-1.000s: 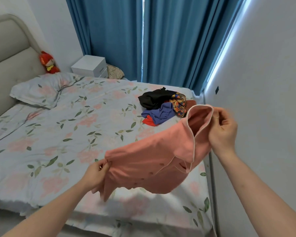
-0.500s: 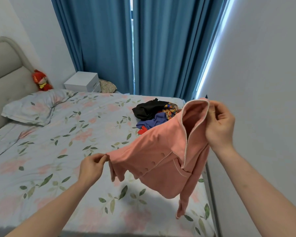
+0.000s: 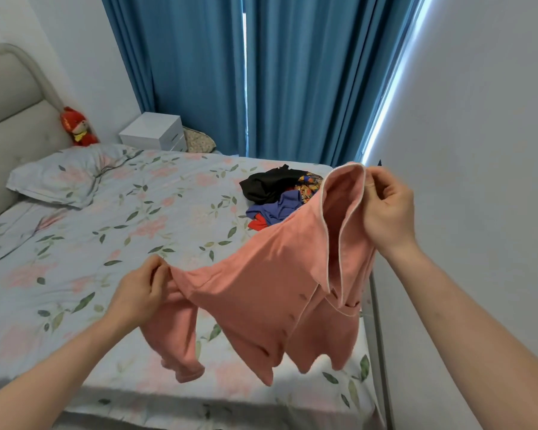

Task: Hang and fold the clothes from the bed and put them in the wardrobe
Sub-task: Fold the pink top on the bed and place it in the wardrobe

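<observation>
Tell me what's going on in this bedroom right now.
A person is sorting laundry at the bed. Both hands hold a pink button-up top in the air above the floral sheet: the left hand grips the shoulder where a sleeve hangs down, and the right hand pinches the white-piped collar, held higher. The top is not yet folded or on a hanger. A small pile of clothes, black, blue, red and patterned, waits on the bed behind it. No wardrobe is in view.

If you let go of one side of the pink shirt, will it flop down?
Probably. The pink shirt already sags between the left hand and right hand, so it looks floppy. Its sleeve dangles loosely, so it seems light.
</observation>
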`<state>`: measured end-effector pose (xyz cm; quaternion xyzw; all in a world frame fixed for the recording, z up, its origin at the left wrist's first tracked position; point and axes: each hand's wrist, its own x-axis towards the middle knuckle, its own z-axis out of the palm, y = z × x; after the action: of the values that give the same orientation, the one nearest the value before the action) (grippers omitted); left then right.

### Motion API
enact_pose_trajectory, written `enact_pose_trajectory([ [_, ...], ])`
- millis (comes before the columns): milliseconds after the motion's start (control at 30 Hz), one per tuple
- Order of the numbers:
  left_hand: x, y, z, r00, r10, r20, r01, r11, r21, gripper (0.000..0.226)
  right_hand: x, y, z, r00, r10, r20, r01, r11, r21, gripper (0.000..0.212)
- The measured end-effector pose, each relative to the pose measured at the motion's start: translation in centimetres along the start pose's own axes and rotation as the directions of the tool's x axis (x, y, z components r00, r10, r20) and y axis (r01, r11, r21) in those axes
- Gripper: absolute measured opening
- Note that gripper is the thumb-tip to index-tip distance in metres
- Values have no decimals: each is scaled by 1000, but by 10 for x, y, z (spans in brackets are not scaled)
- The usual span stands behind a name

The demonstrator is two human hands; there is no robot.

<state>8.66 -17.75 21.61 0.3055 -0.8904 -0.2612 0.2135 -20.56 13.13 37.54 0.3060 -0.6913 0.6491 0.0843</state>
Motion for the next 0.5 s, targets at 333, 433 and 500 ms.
enact_pose_trajectory([
  [333, 49, -68, -23, 820, 23, 571, -353, 807, 473, 20, -7, 124, 57, 955, 266, 133, -215, 926, -310, 21],
  [433, 53, -99, -12, 832, -59, 552, -284, 810, 514, 32, -21, 160, 92, 916, 374, 148, -294, 874, -388, 22],
  [500, 56, -122, -4, 856, -72, 512, -216, 849, 482, 33, -31, 184, 117, 885, 438, 155, -337, 835, -435, 21],
])
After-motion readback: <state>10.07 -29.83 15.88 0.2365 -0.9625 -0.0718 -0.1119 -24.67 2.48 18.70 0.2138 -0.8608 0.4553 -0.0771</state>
